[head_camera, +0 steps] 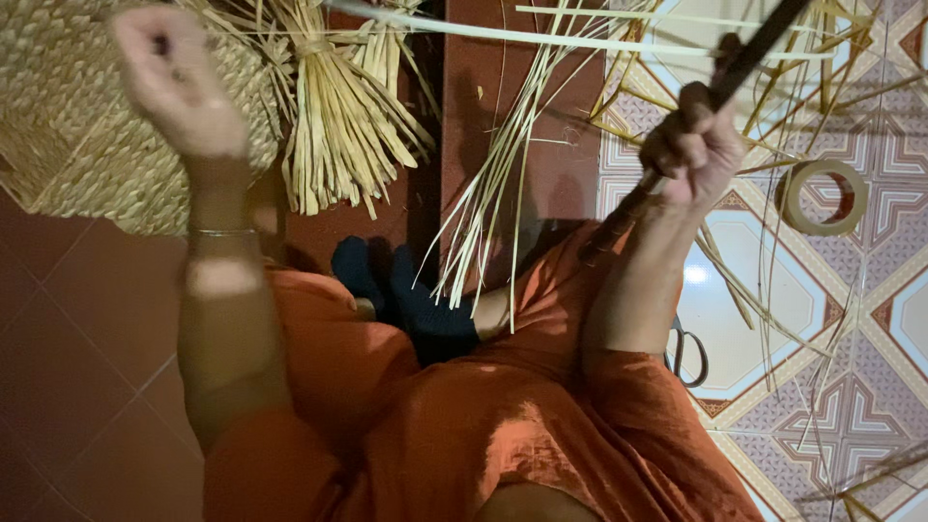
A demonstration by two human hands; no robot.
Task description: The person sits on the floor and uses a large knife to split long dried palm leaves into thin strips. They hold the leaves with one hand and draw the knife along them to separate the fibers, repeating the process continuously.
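Observation:
My left hand [174, 82] is raised at the upper left, blurred, fingers closed; it seems to pinch the end of a long pale straw strip [541, 39] that runs right across the top. My right hand [694, 145] is closed around a dark long-handled tool [744, 63] that slants up to the right, crossing the strip. A bundle of cut straw strips [338, 126] hangs between the hands, and loose strips [493, 184] fan down toward my orange-clad lap [464, 416].
A woven straw mat or basket [77, 135] lies at the upper left on red tiles. A roll of tape [824, 198] and scissors [688, 353] lie on the patterned floor at the right, among scattered straw strips [773, 280]. A dark blue cloth [406, 300] sits by my knees.

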